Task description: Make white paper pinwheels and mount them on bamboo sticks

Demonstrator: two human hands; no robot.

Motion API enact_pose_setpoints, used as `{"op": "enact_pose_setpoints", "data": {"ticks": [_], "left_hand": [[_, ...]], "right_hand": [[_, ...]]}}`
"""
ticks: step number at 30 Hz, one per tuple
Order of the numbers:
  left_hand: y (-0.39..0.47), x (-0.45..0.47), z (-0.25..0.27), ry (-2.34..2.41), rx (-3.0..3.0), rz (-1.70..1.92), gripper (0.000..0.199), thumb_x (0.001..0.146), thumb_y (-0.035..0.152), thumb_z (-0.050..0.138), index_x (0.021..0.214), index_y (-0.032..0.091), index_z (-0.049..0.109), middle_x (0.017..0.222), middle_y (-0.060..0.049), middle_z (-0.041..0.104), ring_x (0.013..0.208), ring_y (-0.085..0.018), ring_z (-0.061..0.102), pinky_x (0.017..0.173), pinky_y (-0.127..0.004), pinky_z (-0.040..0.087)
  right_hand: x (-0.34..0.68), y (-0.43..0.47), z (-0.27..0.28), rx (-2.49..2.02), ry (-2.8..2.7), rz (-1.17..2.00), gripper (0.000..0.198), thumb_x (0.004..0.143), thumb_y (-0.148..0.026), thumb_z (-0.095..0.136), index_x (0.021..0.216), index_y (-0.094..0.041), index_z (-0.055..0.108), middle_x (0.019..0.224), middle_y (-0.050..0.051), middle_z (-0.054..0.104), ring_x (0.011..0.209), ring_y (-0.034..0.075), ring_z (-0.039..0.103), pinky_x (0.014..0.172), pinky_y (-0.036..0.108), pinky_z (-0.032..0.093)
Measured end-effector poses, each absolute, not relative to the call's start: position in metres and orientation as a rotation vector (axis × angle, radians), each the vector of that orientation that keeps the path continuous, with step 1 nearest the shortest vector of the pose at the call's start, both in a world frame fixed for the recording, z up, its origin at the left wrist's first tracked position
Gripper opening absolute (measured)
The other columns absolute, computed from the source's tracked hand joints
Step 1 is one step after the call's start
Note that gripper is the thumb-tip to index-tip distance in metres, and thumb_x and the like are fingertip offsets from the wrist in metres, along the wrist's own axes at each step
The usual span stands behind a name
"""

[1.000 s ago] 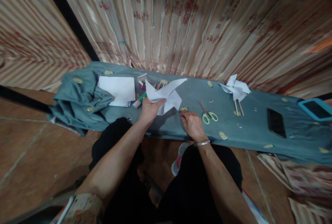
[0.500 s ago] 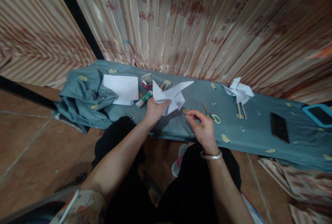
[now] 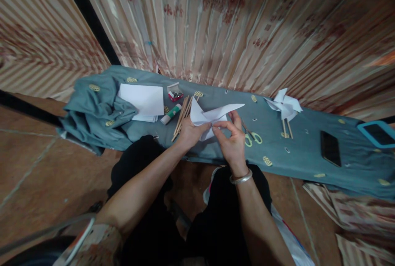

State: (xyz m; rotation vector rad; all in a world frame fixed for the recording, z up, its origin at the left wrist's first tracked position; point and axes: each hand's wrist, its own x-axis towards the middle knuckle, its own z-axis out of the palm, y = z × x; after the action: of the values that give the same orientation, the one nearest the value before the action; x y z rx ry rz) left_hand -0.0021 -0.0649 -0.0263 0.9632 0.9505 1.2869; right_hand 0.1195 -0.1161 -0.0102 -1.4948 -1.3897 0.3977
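Note:
My left hand (image 3: 191, 133) is closed on a folded white paper pinwheel (image 3: 212, 114), its thumb pressed on the paper near the middle. At that same spot, the thumb and forefinger of my right hand (image 3: 231, 138) meet in a pinch against the pinwheel. Whatever small thing sits between those fingertips is too tiny to name. Several wooden sticks (image 3: 182, 118) lie just left of the pinwheel. Beside them are a glue stick (image 3: 171, 114) and an open small box (image 3: 175, 94) with shiny bits inside. Scissors (image 3: 253, 137) with pale green handles lie right of my right hand.
A stack of white paper (image 3: 145, 99) rests at the left on the grey-green cloth (image 3: 302, 151). Another pinwheel (image 3: 285, 103) on sticks lies to the right, then a dark phone (image 3: 330, 149) and a blue-framed device (image 3: 378, 133). A curtain (image 3: 197, 31) hangs behind.
My right hand has moved left and up to the pinwheel's middle, where its fingertips now touch. My left hand has shifted slightly right with the pinwheel, uncovering more of the sticks.

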Motion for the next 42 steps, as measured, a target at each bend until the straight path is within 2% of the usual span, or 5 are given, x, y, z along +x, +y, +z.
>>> {"op": "enact_pose_setpoints", "data": {"ticks": [13, 24, 36, 42], "left_hand": [[-0.0645, -0.0039, -0.0257, 0.923, 1.016, 1.289, 0.021, 0.051, 0.021, 0.078, 0.067, 0.013, 0.065, 0.060, 0.002, 0.066, 0.055, -0.012, 0.058, 0.052, -0.021, 0.046], [-0.0657, -0.0023, -0.0264, 0.922, 1.015, 1.283, 0.021, 0.052, 0.019, 0.078, 0.068, 0.013, 0.067, 0.065, 0.000, 0.069, 0.061, -0.014, 0.061, 0.058, -0.023, 0.048], [-0.0687, -0.0022, -0.0199, 0.982, 1.022, 1.247, 0.012, 0.053, 0.013, 0.073, 0.062, 0.013, 0.065, 0.058, 0.002, 0.065, 0.054, -0.011, 0.056, 0.052, -0.021, 0.045], [-0.0665, -0.0022, -0.0273, 0.952, 1.073, 1.268, 0.014, 0.054, 0.018, 0.075, 0.063, 0.013, 0.065, 0.060, 0.001, 0.066, 0.055, -0.012, 0.057, 0.054, -0.021, 0.046]], "right_hand": [[0.1248, -0.1148, -0.0091, -1.513, -1.350, 0.525, 0.010, 0.075, -0.031, 0.069, 0.079, -0.023, 0.073, 0.141, 0.008, 0.051, 0.137, 0.028, 0.039, 0.113, 0.047, 0.026], [0.1275, -0.1139, -0.0108, -1.496, -1.356, 0.551, 0.011, 0.074, -0.032, 0.068, 0.079, -0.022, 0.073, 0.139, 0.007, 0.053, 0.135, 0.027, 0.043, 0.113, 0.046, 0.027], [0.1280, -0.1129, -0.0139, -1.508, -1.370, 0.541, 0.010, 0.074, -0.031, 0.066, 0.078, -0.024, 0.072, 0.131, 0.006, 0.060, 0.134, 0.027, 0.043, 0.113, 0.049, 0.026], [0.1276, -0.1127, -0.0133, -1.502, -1.361, 0.556, 0.010, 0.075, -0.032, 0.066, 0.077, -0.024, 0.070, 0.136, 0.005, 0.056, 0.132, 0.027, 0.045, 0.113, 0.048, 0.027]]}}
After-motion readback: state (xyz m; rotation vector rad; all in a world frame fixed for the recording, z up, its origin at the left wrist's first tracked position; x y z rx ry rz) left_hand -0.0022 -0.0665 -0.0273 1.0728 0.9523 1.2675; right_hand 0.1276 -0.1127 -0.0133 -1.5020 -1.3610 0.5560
